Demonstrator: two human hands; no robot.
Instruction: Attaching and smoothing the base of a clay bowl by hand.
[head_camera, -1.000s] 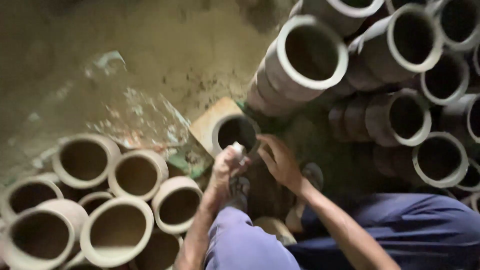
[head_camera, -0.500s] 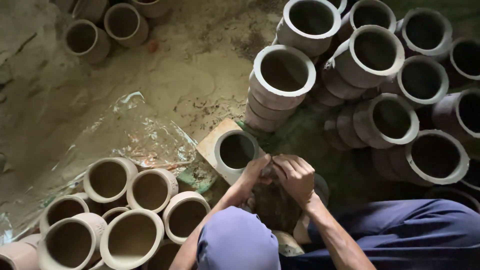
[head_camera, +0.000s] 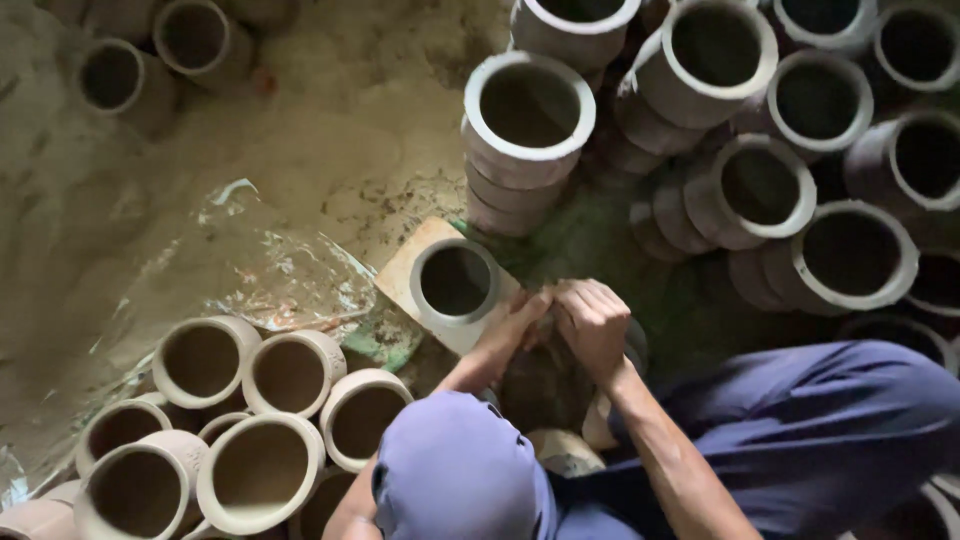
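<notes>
My left hand (head_camera: 508, 332) and my right hand (head_camera: 592, 318) meet fingertip to fingertip over a dark, wet clay pot (head_camera: 545, 385) that sits between my knees. Both hands close on its upper edge, and most of that pot is hidden beneath them. Just left of my hands stands a pale grey clay pot (head_camera: 455, 282), open-mouthed, on a small square board (head_camera: 408, 268). My blue trouser legs (head_camera: 800, 420) fill the lower right and lower middle.
Several light clay pots (head_camera: 260, 470) crowd the lower left. Stacked grey pots (head_camera: 528, 110) and more grey pots (head_camera: 850, 255) fill the upper right. A crumpled clear plastic sheet (head_camera: 270, 270) lies on sandy ground, with two pots (head_camera: 120, 75) at top left.
My left hand, earlier raised with a small pale thing at the pot on the board, has dropped to join my right hand on the dark pot. The view shifted downward.
</notes>
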